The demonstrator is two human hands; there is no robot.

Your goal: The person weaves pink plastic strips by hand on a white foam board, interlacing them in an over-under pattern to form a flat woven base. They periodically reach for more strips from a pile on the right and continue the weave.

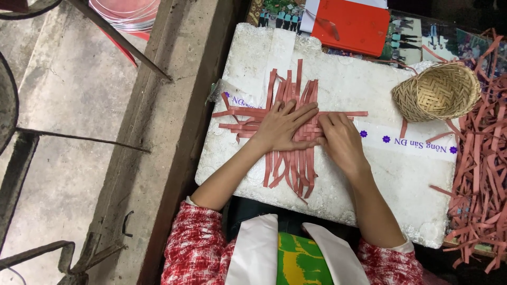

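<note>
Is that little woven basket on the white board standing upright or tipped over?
Tipped over. The woven basket lies on its side on the white foam board, its opening facing the camera, its inside looking empty.

your left hand [282,126] lies flat, palm down, fingers spread and pointing up and to the right, the wrist bent a little. its forearm runs bare from the lower left, slanting up to the wrist. your right hand [342,141] is palm down too, fingers held close together (not spread like the other) and angled up and to the left, fingertips just beside those of the left hand. the right forearm comes in from the lower right, bare as well. both elbows sit wide, forearms converging toward the hands.
</note>
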